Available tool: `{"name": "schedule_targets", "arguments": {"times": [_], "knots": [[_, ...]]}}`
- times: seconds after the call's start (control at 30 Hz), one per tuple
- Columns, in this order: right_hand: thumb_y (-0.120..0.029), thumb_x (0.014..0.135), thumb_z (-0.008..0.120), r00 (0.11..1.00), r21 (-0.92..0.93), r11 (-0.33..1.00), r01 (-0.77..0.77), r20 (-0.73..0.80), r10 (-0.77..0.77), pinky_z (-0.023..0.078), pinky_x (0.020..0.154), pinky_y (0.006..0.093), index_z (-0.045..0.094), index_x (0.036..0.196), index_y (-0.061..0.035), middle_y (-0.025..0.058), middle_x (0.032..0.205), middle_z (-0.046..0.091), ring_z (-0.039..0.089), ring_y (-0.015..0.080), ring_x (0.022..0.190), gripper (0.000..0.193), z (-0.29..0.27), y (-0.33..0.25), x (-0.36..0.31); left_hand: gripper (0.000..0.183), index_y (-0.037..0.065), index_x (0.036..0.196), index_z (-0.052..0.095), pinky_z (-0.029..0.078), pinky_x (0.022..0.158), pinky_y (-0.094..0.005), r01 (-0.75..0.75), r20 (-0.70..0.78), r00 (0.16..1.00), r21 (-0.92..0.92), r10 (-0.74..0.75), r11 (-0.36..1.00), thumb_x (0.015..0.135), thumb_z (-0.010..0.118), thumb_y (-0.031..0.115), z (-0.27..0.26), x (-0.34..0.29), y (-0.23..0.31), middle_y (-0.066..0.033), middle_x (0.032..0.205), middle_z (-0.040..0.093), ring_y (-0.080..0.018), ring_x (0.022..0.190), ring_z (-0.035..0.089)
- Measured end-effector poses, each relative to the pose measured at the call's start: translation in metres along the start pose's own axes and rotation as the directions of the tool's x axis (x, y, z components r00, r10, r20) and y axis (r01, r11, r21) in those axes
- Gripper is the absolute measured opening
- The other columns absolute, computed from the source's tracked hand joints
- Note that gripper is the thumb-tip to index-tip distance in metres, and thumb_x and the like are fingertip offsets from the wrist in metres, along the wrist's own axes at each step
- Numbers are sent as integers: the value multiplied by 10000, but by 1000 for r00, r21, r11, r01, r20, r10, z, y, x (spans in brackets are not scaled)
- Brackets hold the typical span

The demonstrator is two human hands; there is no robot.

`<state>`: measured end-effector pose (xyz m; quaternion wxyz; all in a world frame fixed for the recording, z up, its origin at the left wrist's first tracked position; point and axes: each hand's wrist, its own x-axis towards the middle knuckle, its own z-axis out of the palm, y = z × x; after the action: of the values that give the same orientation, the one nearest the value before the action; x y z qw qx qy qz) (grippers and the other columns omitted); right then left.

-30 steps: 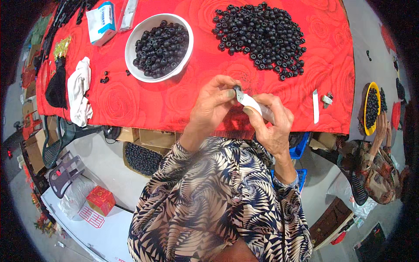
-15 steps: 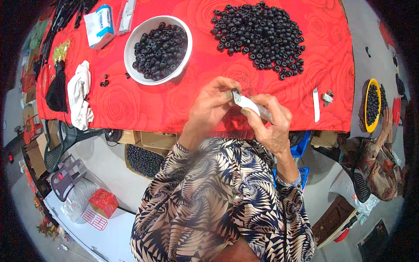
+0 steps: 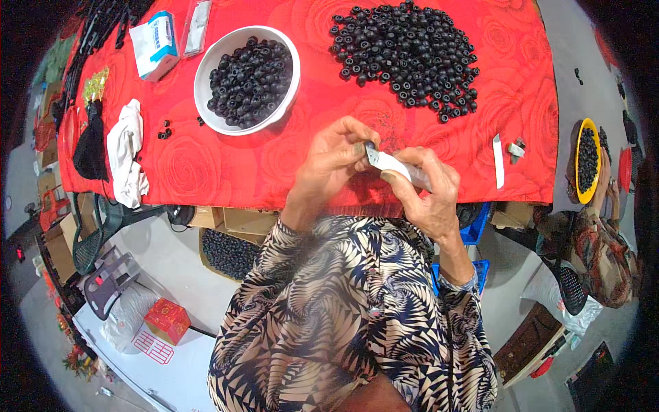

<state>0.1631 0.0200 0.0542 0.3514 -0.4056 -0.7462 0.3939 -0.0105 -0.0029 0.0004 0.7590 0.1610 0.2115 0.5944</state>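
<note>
Between the fingertips of my left hand (image 3: 328, 159), which is closed, is a small round black ring-like piece (image 3: 371, 145). My right hand (image 3: 434, 189) is wrapped round a knife with a white-wrapped grip (image 3: 392, 165). Its short grey blade touches the black piece, or lies very close to it. Both hands are above the table's near edge. Beyond them lies a loose heap of similar black pieces (image 3: 412, 55). To the left of the heap, a white bowl (image 3: 200, 88) holds many more.
A red patterned cloth (image 3: 185, 165) covers the table. On its left lie a white cloth (image 3: 125, 154) and a tissue pack (image 3: 154, 44); on its right, a white strip (image 3: 498, 161). Past the right edge, another person's hand is beside a yellow basin (image 3: 582, 196) of black pieces.
My hands keep almost the same pose, with the knife still at the black piece. The whole view has shifted slightly. At the right, the other person's arm has moved a little.
</note>
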Motion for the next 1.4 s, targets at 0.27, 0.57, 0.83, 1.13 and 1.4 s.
{"name": "schedule_targets", "arguments": {"times": [0.27,0.57,0.83,1.13,1.4], "knots": [[-49,792,607,942,-141,953,-268,-245,228,386,458,232,547,851,12,50,636,578,499,72,529,104,-10,43,20,124,23,893,513,419,601,-218,66,142,988,-51,-59,996,800,593,45,10,-3,6,-113,919,564,-132,686,508],[-86,788,638,904,205,906,-370,-146,402,447,565,230,554,862,20,67,742,623,566,88,657,155,-4,33,9,243,14,1028,545,330,564,-194,-3,-71,997,-40,1,999,800,603,76,6,-3,-10,-101,930,557,-109,662,416],[-95,778,651,897,259,888,-381,-129,422,445,564,230,558,880,13,60,745,623,556,82,649,175,-4,31,2,179,-6,1014,537,438,666,-227,3,-37,999,-92,-7,996,844,536,50,10,-4,-3,-117,949,574,-157,792,545],[-18,666,707,985,55,988,-147,-86,152,472,580,235,623,949,-14,80,798,647,610,118,660,295,-4,-1,0,160,8,979,521,454,660,-246,-1,-110,994,-55,-5,998,825,555,26,9,-3,-7,-121,939,575,-177,786,562],[-37,672,727,985,58,992,114,-134,-106,463,550,242,645,919,-1,100,807,664,612,139,628,262,10,7,1,140,15,930,533,459,678,-251,53,-63,997,49,-50,997,799,582,27,10,-4,-10,-97,929,598,-137,799,566]]}}
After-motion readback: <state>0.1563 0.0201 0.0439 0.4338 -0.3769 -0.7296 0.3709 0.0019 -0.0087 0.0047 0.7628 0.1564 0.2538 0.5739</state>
